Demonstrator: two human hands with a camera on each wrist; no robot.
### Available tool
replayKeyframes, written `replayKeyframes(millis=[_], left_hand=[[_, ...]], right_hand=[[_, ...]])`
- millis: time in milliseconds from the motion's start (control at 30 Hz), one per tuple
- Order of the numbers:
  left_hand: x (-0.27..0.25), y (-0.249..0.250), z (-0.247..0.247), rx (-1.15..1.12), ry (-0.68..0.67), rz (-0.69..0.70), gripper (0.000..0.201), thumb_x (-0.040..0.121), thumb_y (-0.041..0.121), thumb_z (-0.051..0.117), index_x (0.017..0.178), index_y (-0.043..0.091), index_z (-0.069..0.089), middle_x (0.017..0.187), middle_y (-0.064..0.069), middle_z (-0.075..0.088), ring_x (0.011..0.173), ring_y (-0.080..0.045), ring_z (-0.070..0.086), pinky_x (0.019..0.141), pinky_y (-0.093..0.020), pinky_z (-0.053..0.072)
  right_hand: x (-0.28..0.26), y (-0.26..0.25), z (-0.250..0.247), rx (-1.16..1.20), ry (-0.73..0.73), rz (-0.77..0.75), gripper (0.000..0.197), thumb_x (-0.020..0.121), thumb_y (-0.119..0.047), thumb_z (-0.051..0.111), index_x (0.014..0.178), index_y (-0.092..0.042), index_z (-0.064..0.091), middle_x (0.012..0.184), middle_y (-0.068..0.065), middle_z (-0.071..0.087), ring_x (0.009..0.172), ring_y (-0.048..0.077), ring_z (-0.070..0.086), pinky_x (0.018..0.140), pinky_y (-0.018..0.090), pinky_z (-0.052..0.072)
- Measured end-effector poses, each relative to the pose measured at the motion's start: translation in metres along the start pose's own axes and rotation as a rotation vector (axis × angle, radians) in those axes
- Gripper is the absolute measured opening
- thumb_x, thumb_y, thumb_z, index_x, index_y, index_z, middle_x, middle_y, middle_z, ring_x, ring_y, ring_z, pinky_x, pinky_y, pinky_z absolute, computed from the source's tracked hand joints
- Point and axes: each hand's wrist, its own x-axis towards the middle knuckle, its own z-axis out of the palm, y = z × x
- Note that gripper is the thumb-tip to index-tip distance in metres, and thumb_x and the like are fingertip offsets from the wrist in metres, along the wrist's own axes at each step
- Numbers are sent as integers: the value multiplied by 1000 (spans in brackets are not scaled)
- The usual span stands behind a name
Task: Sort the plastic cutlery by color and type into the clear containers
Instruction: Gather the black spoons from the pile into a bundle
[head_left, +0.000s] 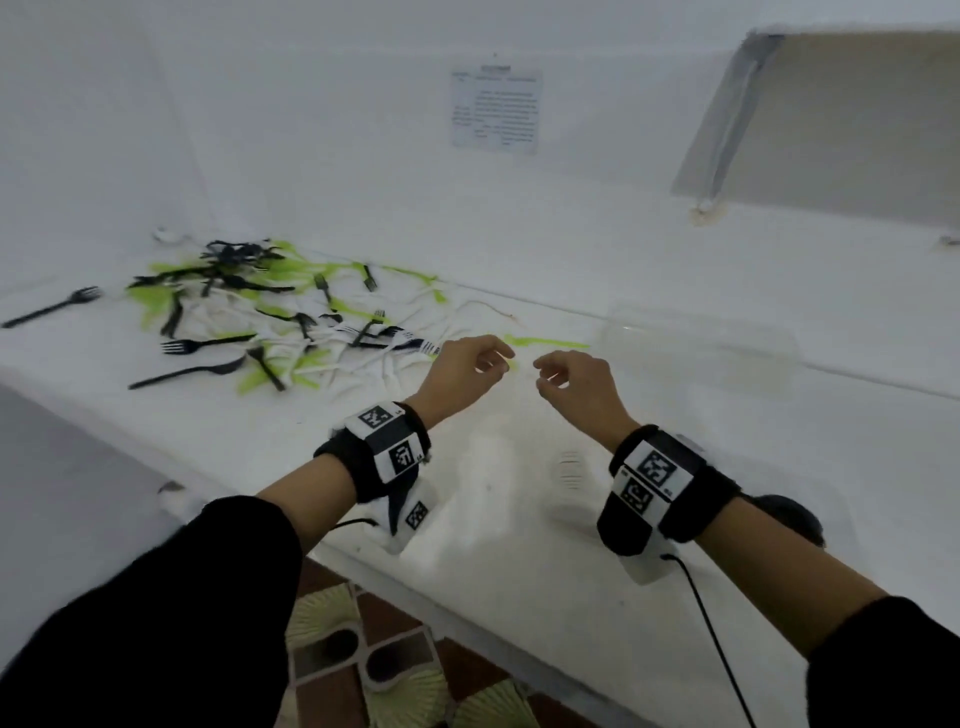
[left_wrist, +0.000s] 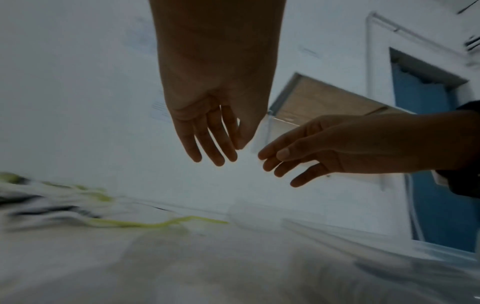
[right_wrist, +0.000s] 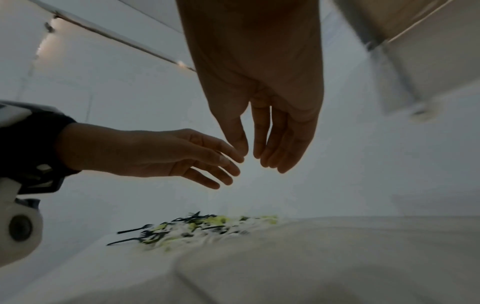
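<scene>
The cutlery (head_left: 270, 317) lies in a tangled heap of black, green and white pieces on the table's (head_left: 519, 519) left side, the black ones visibly forks. A clear container (head_left: 701, 348) sits to the right. Above the table between them, the left hand (head_left: 462, 371) and right hand (head_left: 576, 387) hang relaxed, fingers loose, grasping nothing.

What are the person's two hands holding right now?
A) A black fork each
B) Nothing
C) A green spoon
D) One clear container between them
B: the left hand and right hand hover with relaxed, empty fingers above the table.
</scene>
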Motion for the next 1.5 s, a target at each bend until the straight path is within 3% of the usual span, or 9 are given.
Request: replayKeyframes(millis=[167,267,367,467,633,833,1100,1300,1500], left_hand=[[-17,-68,-99,54,94,-61,17,84,0,59,98,2,68,90,-5,68,83,-14,61,72,-3,42],[-28,-108,-155,99,128,-117,18,85,1,59,100,2,68,93,-7,68,86,-16,63,69,-4,45],[-40,-146,-205,108,167,-181,17,85,1,59,100,2,67,92,-10,68,82,-17,62,74,-14,49],[-51,-181,-248,124,217,-240,17,85,0,59,101,1,65,86,-6,63,72,-8,57,65,-2,42],[-59,-232,-302,144,289,-298,14,84,-1,58,97,-2,64,88,-2,61,68,6,54,66,-1,40],[-45,-292,-357,109,358,-327,17,84,-1,57,100,1,64,86,-3,61,80,-16,59,69,-2,41],[14,-383,-426,129,250,-335,20,85,1,57,104,3,64,81,4,60,69,4,53,63,-1,39],[51,-441,-466,96,229,-312,19,84,-1,57,102,2,64,88,-4,61,77,-15,58,67,-4,40],[99,-491,-498,96,126,-253,19,85,-1,58,102,0,66,102,-14,68,84,-12,56,68,1,37]], right_hand=[[49,-75,86,71,-105,-101,27,80,-4,62,106,-5,67,100,13,66,89,27,63,85,30,45],[74,-119,138,118,-149,-160,28,79,-3,63,107,-4,67,101,14,66,91,28,62,89,31,45],[97,-160,189,124,-196,-199,26,80,-3,62,106,-4,67,99,14,67,94,27,62,83,20,39],[117,-196,236,152,-245,-223,26,81,-5,63,107,-4,66,100,14,67,95,27,61,83,24,41],[146,-249,301,133,-329,-290,29,81,-5,61,110,-3,65,101,16,66,95,28,61,84,28,40],[198,-287,368,109,-344,-330,29,82,-6,62,111,-4,65,103,16,66,92,30,62,83,24,40],[290,-318,446,86,-293,-278,25,83,-7,62,107,-4,66,101,12,67,93,25,62,78,20,37],[347,-337,489,52,-261,-218,26,81,-6,61,105,-5,68,95,11,69,94,23,62,73,15,35],[383,-351,510,-21,-257,-176,25,81,-3,60,104,-4,68,97,12,69,94,25,63,80,23,40]])
